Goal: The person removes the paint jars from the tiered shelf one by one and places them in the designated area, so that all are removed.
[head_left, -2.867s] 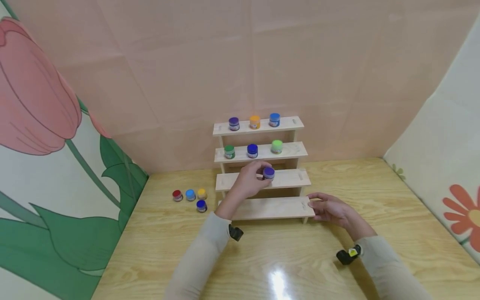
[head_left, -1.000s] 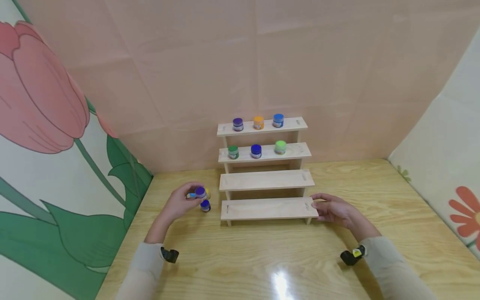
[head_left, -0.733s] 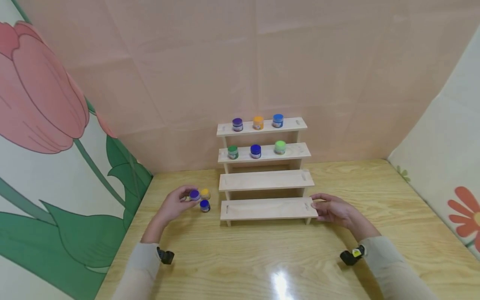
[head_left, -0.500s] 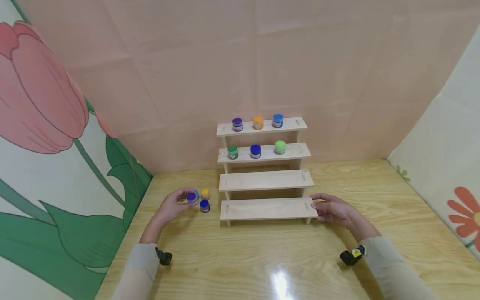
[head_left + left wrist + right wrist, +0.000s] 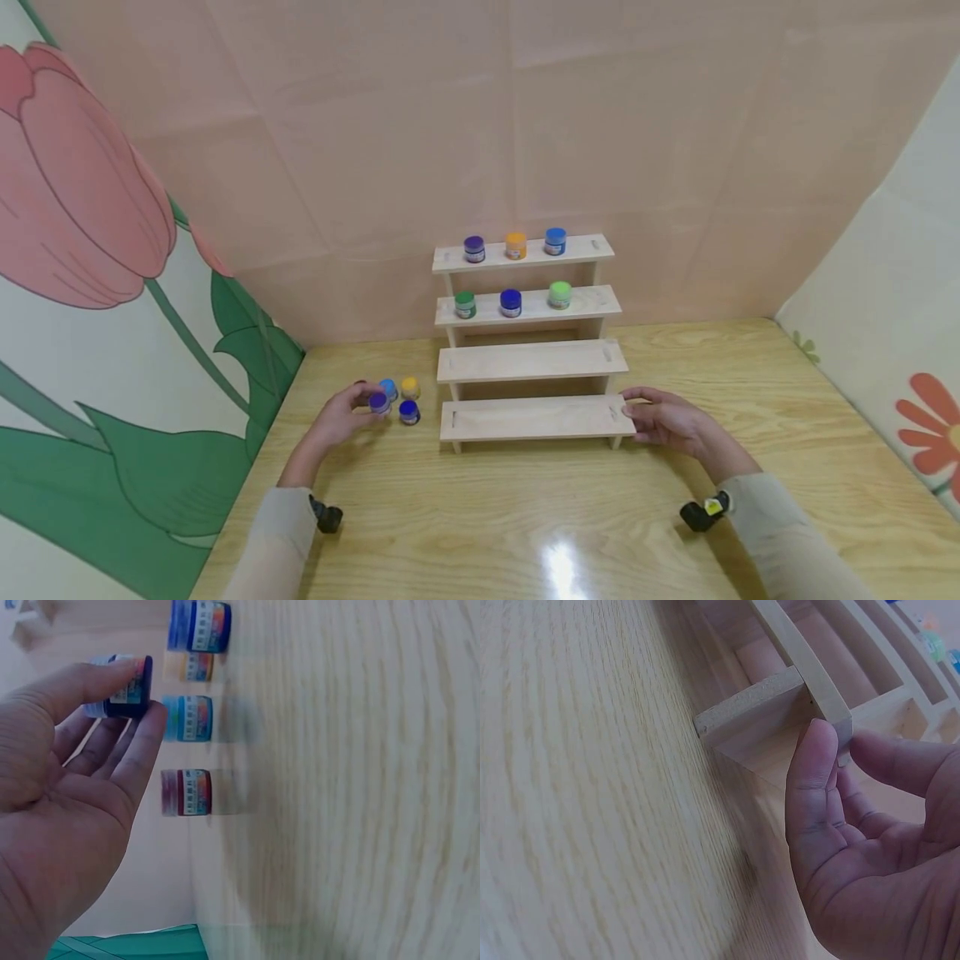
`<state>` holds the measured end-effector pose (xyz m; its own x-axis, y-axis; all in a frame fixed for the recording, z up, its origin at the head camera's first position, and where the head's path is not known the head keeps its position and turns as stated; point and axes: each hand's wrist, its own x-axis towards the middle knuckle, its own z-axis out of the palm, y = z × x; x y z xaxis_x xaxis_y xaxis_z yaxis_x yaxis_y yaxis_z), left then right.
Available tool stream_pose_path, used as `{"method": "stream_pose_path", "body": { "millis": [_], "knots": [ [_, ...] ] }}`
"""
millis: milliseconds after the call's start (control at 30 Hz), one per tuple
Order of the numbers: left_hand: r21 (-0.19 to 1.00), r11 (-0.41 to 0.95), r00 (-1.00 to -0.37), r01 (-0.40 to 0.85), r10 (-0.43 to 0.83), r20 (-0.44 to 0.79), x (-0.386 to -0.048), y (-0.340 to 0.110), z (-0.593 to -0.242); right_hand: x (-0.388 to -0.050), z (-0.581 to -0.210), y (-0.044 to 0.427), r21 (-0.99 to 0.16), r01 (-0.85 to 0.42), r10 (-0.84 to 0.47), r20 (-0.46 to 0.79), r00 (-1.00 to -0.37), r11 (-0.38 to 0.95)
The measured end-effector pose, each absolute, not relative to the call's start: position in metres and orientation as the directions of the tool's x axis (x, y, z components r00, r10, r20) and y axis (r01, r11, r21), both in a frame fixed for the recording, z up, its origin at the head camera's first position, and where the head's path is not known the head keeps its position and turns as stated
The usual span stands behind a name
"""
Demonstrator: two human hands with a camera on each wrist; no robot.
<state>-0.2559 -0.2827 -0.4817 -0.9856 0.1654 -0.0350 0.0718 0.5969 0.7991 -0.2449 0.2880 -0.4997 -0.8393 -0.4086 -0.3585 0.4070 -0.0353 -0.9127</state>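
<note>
My left hand [image 5: 337, 419] pinches a purple-lidded paint jar [image 5: 379, 403] between thumb and fingers; in the left wrist view the jar [image 5: 129, 694] is held off the table. Around it on the table stand a light blue jar [image 5: 387, 389], a yellow jar [image 5: 409, 387] and a dark blue jar [image 5: 408, 412]. A red jar [image 5: 186, 793] shows whole in the left wrist view but is mostly hidden by the hand in the head view. With thumb and fingertips, my right hand [image 5: 670, 423] grips the right end of the bottom step of a wooden tiered shelf [image 5: 536, 418].
On the shelf's top tier stand purple [image 5: 474, 249], orange [image 5: 516, 246] and blue [image 5: 555, 242] jars. The second tier carries green [image 5: 465, 304], dark blue [image 5: 511, 303] and light green [image 5: 559, 295] jars. A pink backdrop [image 5: 375, 167] rises behind the wooden table [image 5: 480, 517].
The left hand has carried the purple jar from the third tier leftward to the table jars, then slightly nearer, uncovering the light blue jar. The right hand keeps its grip on the shelf.
</note>
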Motion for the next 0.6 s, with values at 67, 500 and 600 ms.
{"method": "stream_pose_path", "body": {
  "millis": [67,500,600],
  "knots": [
    [0.796,0.603,-0.987,0.052,0.153,-0.052,-0.256,-0.283,-0.484,-0.245,-0.500,0.288,-0.913,0.407,-0.404,-0.361,-0.841,-0.031],
    [0.776,0.631,-0.988,0.012,0.127,-0.089,-0.261,-0.284,-0.497,-0.245,-0.500,0.287,-0.910,0.413,-0.394,-0.369,-0.842,-0.029],
    [0.768,0.640,-0.988,0.016,0.128,-0.086,-0.263,-0.284,-0.500,-0.245,-0.500,0.287,-0.910,0.414,-0.392,-0.370,-0.842,-0.031]
  ]
}}
